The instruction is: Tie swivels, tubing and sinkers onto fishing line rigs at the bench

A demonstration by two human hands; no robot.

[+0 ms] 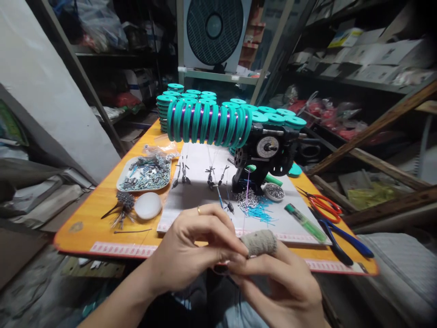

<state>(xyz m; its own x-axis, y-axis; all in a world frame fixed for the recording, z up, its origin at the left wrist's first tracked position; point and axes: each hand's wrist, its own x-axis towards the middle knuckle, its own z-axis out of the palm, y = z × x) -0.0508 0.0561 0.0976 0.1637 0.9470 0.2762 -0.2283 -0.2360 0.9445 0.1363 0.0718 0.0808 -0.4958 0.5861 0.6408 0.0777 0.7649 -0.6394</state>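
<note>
My left hand (194, 246) and my right hand (280, 282) meet at the near edge of the orange table (99, 205), fingertips pinched together on a thin purple line (246, 196) that runs up to the black winding machine (266, 155). A ring sits on a left finger. A grey cloth wrap (261, 242) covers one right finger. What the fingertips pinch besides the line is too small to make out. A row of teal spools (208, 122) wound with purple line sits on the machine's shaft.
A tray of small metal parts (145, 174), a white round lid (148, 205) and a bundle of hooks (123, 205) lie left. Rigged hooks rest on the white mat (191, 196). A green lighter (305, 222), red scissors (326, 205) and blue pliers (344, 239) lie right. Stacked teal spools (280, 116) stand behind.
</note>
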